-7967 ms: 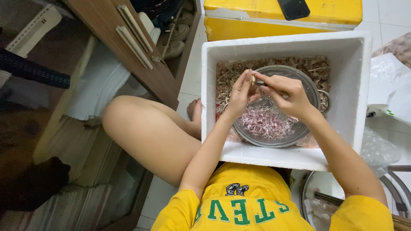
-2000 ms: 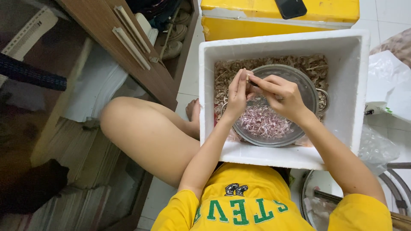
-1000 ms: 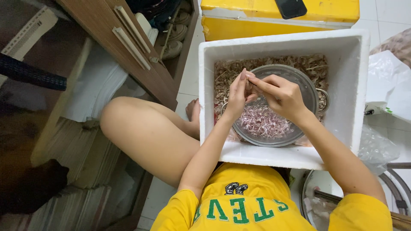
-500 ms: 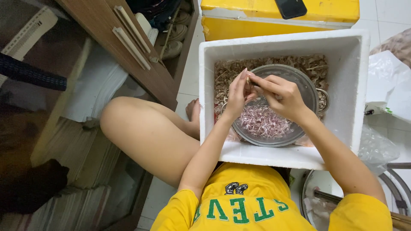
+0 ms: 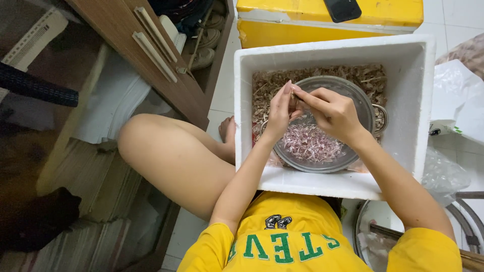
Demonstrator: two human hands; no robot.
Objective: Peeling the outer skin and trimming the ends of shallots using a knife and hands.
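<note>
A small piece (image 5: 294, 95), prob. a shallot or garlic clove, is pinched between both hands above the metal bowl (image 5: 363, 108). Left hand (image 5: 279, 112) fingers are pressed on it; right hand (image 5: 330, 112) pinches its tip, so peeling is under way. Next move needs a gentle pull. Bowl w/ pinkish peeled bits (image 5: 310, 143) sits in white foam box (image 5: 408, 95) among dry skins (image 5: 264, 85).

A white tiled floor (image 5: 222, 85) carries a white foam box (image 5: 413, 106), with a yellow box (image 5: 302, 32) just behind it. Crumpled clear plastic bags (image 5: 446, 174) lie to the right, sandals (image 5: 204, 53) to the left.
</note>
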